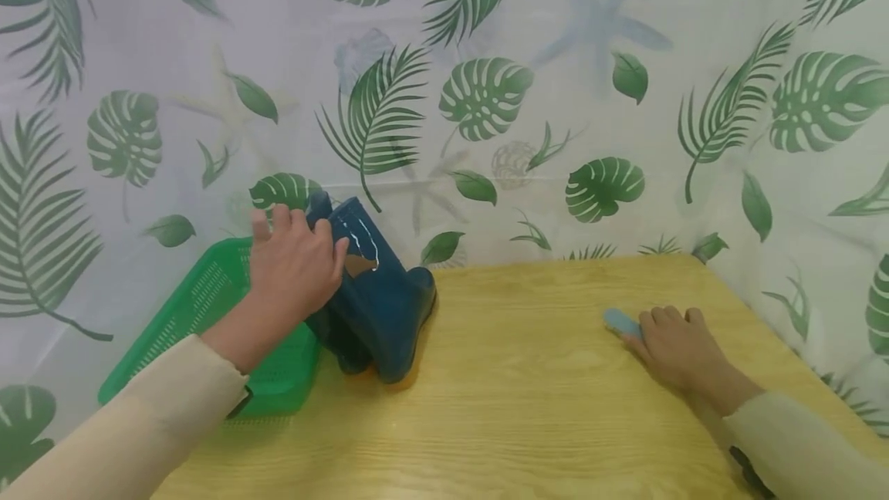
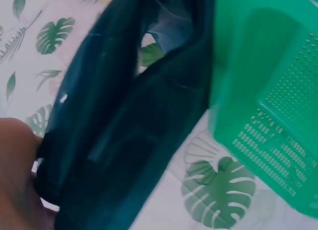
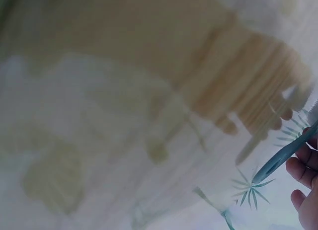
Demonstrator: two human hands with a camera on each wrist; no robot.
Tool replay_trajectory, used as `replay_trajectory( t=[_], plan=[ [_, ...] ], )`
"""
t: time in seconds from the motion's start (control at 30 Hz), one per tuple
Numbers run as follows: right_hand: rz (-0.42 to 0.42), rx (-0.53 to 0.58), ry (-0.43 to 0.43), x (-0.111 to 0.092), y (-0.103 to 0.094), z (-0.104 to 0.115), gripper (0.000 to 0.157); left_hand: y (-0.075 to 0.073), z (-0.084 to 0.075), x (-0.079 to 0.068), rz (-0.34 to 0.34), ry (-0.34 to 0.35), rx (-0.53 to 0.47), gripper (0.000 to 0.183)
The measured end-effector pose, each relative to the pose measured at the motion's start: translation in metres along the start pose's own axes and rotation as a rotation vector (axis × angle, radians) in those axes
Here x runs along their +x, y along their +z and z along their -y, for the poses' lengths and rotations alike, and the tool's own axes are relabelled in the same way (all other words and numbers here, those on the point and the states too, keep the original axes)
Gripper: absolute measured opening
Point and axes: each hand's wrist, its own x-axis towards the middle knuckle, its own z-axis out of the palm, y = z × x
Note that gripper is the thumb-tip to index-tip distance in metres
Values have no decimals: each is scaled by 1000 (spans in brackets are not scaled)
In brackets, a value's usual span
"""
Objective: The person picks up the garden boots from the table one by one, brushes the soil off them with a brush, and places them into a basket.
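Observation:
A pair of dark blue rubber boots [image 1: 382, 307] leans at a tilt on the wooden table, shafts up toward the left. My left hand [image 1: 295, 261] grips them near the shaft tops, thumb toward the front boot. In the left wrist view the two boot shafts [image 2: 124, 135] run side by side, with part of the hand [image 2: 17, 175] at their lower end. On the right of the table my right hand [image 1: 684, 349] holds a brush with a light blue handle [image 1: 621, 322]. Its handle [image 3: 280, 163] crosses the fingers in the right wrist view; grey bristles barely show at the edge.
A green plastic basket [image 1: 208, 284] with perforated walls stands at the left, behind and beside my left forearm. The wooden table [image 1: 514, 376] runs back to a leaf-printed cloth [image 1: 528, 37]. Its right edge slants past my right arm.

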Motion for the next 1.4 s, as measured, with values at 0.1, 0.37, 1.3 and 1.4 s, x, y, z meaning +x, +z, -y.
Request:
replay_trajectory(
  t=[0.1, 0.37, 1.3, 1.4],
  plan=[
    [9, -4, 9, 2, 2, 1, 40, -5, -9, 4, 74, -17, 0, 43],
    [1, -13, -13, 6, 0, 6, 41, -14, -23, 12, 120, -52, -9, 45],
    [24, -8, -28, 8, 4, 9, 40, -45, -13, 36, 473, -109, -537, 62],
    [11, -1, -34, 10, 3, 10, 39, -45, -18, 35, 457, -102, -422, 70]
  ],
)
